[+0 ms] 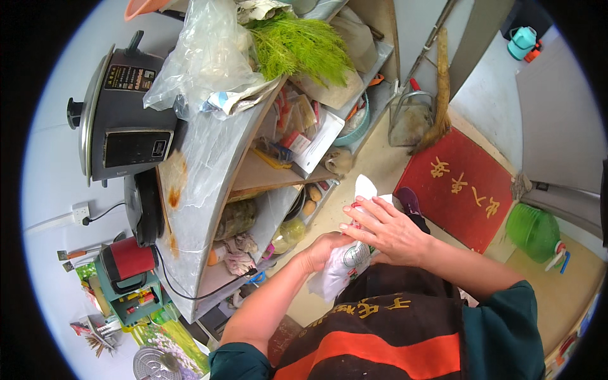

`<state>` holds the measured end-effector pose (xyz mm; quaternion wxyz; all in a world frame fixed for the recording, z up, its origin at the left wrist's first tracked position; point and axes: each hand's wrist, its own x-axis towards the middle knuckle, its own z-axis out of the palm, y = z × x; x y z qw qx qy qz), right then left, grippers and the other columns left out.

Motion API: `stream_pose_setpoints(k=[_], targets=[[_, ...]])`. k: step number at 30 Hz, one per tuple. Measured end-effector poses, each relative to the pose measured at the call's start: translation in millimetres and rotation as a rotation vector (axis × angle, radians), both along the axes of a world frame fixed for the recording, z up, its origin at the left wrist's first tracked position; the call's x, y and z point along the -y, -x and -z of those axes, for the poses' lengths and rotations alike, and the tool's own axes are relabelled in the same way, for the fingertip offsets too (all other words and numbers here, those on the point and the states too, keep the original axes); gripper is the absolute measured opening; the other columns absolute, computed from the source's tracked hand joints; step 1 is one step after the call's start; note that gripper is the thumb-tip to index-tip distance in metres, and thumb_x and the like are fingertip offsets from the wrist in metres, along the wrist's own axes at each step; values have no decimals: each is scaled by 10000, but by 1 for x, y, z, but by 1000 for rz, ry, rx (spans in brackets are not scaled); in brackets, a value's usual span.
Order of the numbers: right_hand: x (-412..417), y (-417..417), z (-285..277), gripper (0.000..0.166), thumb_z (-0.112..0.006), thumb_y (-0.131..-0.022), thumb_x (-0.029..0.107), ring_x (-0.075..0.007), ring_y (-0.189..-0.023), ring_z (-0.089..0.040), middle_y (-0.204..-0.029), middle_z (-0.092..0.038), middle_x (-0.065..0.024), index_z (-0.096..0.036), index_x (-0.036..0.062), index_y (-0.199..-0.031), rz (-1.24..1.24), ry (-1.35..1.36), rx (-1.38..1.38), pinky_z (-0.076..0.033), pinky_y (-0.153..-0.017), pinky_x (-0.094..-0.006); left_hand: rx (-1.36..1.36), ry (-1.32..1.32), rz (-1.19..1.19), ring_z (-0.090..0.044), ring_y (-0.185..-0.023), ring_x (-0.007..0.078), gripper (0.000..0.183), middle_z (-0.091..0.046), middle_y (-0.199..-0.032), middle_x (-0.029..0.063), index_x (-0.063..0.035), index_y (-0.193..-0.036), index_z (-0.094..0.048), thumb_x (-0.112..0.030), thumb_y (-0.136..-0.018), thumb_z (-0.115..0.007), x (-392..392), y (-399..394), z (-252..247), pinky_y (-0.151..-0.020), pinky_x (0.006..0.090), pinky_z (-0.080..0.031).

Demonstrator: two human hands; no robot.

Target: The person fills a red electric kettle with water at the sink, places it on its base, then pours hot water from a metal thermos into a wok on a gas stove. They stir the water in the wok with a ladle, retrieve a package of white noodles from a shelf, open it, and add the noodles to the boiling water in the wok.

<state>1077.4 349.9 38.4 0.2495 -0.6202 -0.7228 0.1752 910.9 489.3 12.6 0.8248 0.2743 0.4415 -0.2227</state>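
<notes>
Both hands hold a white plastic bag (338, 271) with red and green print, in front of my dark apron (375, 327). My left hand (323, 251) grips the bag's side from the left, its fingertips hidden behind the bag. Across the upper part lies my right hand (396, 232), fingers extended over the plastic and thumb lower down by its side. A white end of the bag sticks up beyond the fingers. What the bag contains is hidden.
Left of me runs a marble-look counter (204, 156) with a dark electric cooker (128, 114), a clear plastic bag (209, 61) and feathery greens (299, 47). Crowded shelves sit below. A dustpan (411, 118), broom (439, 95), red mat (456, 185) and green water jug (532, 232) are on the floor.
</notes>
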Motion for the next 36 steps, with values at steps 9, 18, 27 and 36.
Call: stream_pose_setpoints(k=[9, 18, 27, 36], targets=[[-46, -2, 88, 484, -657, -707, 192, -317, -799, -614, -935, -630, -158, -534, 76, -1161, 57, 114, -546, -488, -723, -386, 51, -947, 434, -586, -928, 182, 265, -595, -1026, 92, 1, -1054, -561, -145, -835, -540, -65, -10, 28, -788, 306, -476], [-196, -30, 107, 304, -592, -832, 140, -119, -804, -550, -856, -622, -55, -560, -11, -1094, 494, 202, -1354, -445, -731, -255, -106, -804, -249, -569, -981, 182, 334, -595, -1053, 92, -19, -1158, -521, -225, -895, -501, -58, 65, 15, -873, 340, -446], [-409, 34, 120, 312, -547, -829, 159, -266, -959, -560, -975, -606, -144, -544, 4, -1099, 479, -117, -581, -431, -830, -331, -216, -563, -440, -575, -920, 185, 334, -597, -1010, 117, 23, -1146, -510, -220, -954, -384, 1, 118, 43, -833, 307, -461], [-446, 47, 146, 330, -543, -813, 159, -306, -1008, -510, -1047, -559, -156, -533, 22, -1112, 465, 29, -384, -398, -869, -368, -255, -626, -273, -572, -928, 168, 301, -596, -1026, 105, -10, -1143, -516, -217, -945, -424, -10, 119, 48, -826, 280, -450]])
